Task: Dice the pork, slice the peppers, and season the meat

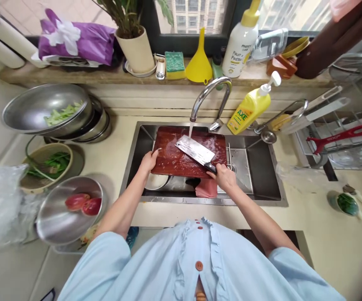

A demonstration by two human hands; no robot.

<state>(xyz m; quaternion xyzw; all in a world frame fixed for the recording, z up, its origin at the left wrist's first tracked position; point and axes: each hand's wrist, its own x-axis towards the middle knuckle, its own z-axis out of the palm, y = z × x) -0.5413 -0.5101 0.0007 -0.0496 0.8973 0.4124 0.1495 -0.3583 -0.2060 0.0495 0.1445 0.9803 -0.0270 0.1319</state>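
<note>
A reddish-brown cutting board (pixel 171 161) is held over the steel sink (pixel 264 167), wet and dotted with droplets. My left hand (pixel 150 161) is closed on its left edge. My right hand (pixel 225 176) wraps round the black handle of a cleaver (pixel 196 149) at the board's lower right corner; whether it also grips the board is hidden. The cleaver's broad blade lies across the board, pointing up and left. Water runs from the curved faucet (pixel 212 90) onto the board near the blade. Under the board, a pink cloth (pixel 206 188) and part of a round dish (pixel 156 182) show.
Left counter: a steel bowl with two red fruits (pixel 77 202), a basket of green leaves (pixel 54 165), and stacked bowls (pixel 43 108). Behind the sink stand a yellow soap bottle (pixel 250 109), a yellow funnel (pixel 200 62) and a sponge (pixel 175 65). A dish rack (pixel 350 138) stands right.
</note>
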